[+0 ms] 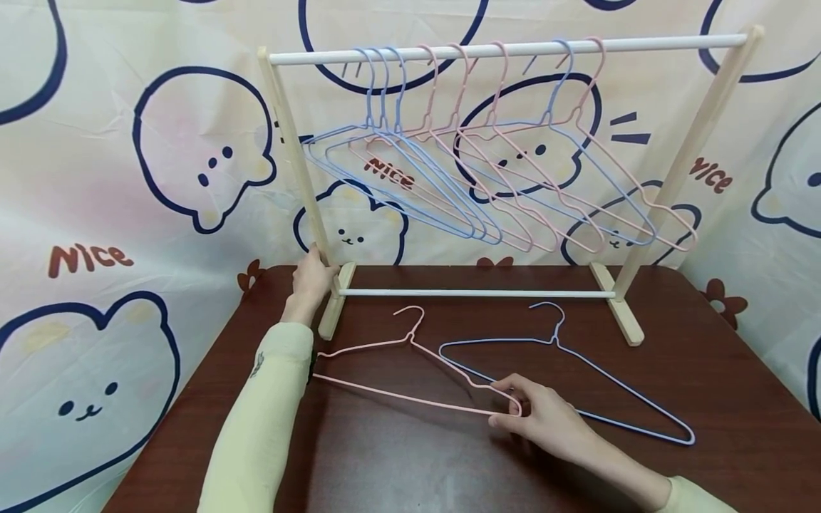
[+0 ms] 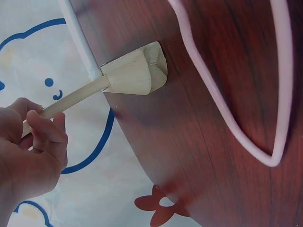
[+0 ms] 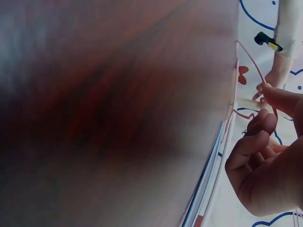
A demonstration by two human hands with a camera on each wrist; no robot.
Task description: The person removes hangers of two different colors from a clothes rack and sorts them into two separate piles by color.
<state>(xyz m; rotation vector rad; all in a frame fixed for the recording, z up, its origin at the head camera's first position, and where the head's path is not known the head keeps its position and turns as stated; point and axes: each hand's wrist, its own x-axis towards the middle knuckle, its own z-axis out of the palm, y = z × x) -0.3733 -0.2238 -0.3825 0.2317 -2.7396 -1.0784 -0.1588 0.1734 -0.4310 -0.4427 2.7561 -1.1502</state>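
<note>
My left hand [image 1: 311,281] grips the lower part of the pale wooden left post [image 1: 300,164] of a clothes rack, fingers wrapped round it in the left wrist view. My right hand [image 1: 545,417] pinches the right corner of a pink clothes hanger [image 1: 411,335] between thumb and fingers. That hanger lies over the table in front of the rack, its left end hidden behind my left forearm. A blue clothes hanger [image 1: 556,340] lies on the table to the right, partly behind my right hand.
Several blue and pink hangers hang from the rack's white top rail [image 1: 417,52]. A white lower bar [image 1: 474,293] joins the two wooden feet. The dark brown table [image 1: 398,456] meets a patterned cloth [image 1: 212,285] behind and at the sides.
</note>
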